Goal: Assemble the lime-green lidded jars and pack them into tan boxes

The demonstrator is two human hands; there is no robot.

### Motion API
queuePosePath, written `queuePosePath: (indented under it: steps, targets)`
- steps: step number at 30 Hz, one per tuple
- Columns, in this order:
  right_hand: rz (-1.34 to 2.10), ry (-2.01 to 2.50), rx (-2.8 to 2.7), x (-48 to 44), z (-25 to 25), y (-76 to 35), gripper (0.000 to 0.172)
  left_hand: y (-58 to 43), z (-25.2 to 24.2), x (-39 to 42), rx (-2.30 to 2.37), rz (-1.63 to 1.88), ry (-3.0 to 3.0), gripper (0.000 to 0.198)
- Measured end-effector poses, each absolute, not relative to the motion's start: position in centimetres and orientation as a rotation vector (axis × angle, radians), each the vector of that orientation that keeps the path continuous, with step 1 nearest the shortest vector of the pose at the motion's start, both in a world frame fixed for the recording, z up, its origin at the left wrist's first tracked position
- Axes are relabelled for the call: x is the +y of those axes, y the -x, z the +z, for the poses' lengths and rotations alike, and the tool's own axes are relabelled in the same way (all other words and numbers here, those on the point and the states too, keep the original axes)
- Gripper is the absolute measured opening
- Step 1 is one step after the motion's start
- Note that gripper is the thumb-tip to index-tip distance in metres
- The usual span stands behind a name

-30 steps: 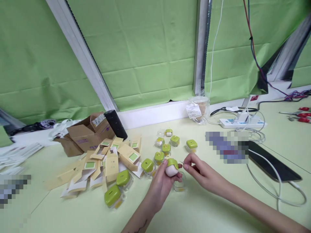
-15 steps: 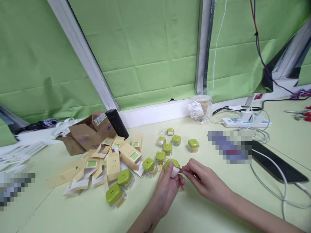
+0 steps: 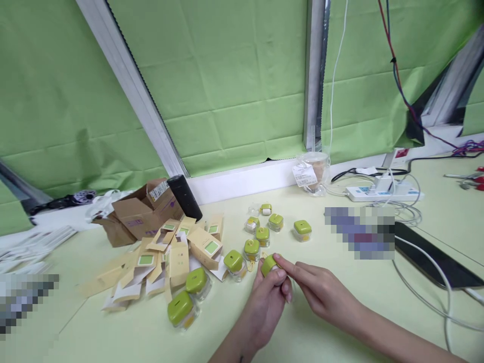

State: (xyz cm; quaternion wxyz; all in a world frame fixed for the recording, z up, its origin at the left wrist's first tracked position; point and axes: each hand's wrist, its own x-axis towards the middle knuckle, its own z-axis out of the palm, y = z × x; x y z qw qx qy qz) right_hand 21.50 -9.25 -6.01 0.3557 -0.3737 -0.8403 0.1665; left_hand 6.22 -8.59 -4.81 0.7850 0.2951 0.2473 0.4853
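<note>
My left hand (image 3: 269,302) is closed around a small green-and-white case (image 3: 269,265), its thumb lying across the white side. The fingers of my right hand (image 3: 315,282) press together against the right edge of the case, with the index fingertip on its green top. Whether something thin sits between the right fingers is hidden. Just beyond the hands stand several clear tubs with green lids, among them a near one (image 3: 235,262) and one (image 3: 302,229) apart to the right. Another green-and-white case (image 3: 266,208) rests at the back beside a clear cup (image 3: 253,208).
Opened cream cartons (image 3: 177,262) lie heaped on the left, before a brown cardboard box (image 3: 138,217) and a black cylinder (image 3: 184,196). A bagged drink cup (image 3: 316,174) stands by the wall. On the right are a power strip (image 3: 385,192), a black phone (image 3: 434,254) and loose white cables.
The case in my left hand has turned so its green top faces up more. My right fingers, earlier pinching a thin dark thing at its white side, have moved up onto the green top.
</note>
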Motion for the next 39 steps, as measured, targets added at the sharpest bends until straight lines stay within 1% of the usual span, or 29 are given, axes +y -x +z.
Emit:
queuePosePath:
  steps: [5,10,15,22,27,31,32,34,38,39]
  targets:
    - [0.449,0.878,-2.032,-8.7,-5.6,-22.1,0.066,-8.4,-3.2,-8.8,0.487,1.115,-0.493,0.026]
    - [0.541,0.897,-1.907,-8.2,-4.9,-23.0,0.056,-10.0,-1.8,-7.6,0.482,1.091,-0.47,0.028]
    - [0.724,0.988,-1.797,-7.7,-4.9,-23.0,0.043,-10.1,-2.2,-6.6,0.537,1.069,-0.534,0.028]
    - [0.838,1.022,-1.702,-7.3,-4.8,-22.7,0.042,-9.7,-2.8,-5.6,0.582,1.085,-0.647,0.025]
    - [0.788,1.012,-1.767,-7.2,-4.7,-23.0,0.043,-9.3,-3.0,-5.6,0.623,1.099,-0.758,0.041]
    - [0.724,1.122,-1.639,-6.1,-4.2,-24.3,0.044,-9.3,-3.4,-7.1,0.603,0.952,-0.786,0.065]
    - [0.719,1.141,-1.609,-5.8,-4.2,-24.5,0.044,-9.3,-3.4,-7.3,0.603,0.929,-0.806,0.068]
    - [0.75,1.164,-1.601,-5.3,-4.6,-24.4,0.043,-9.2,-3.5,-7.1,0.655,0.942,-0.833,0.065]
    - [0.808,1.216,-1.593,-4.9,-6.5,-22.3,0.046,-9.7,-3.8,-4.9,0.803,1.003,-0.785,0.032]
    - [0.805,1.239,-1.581,-4.9,-6.8,-21.9,0.046,-9.9,-4.0,-4.3,0.819,1.019,-0.784,0.027]
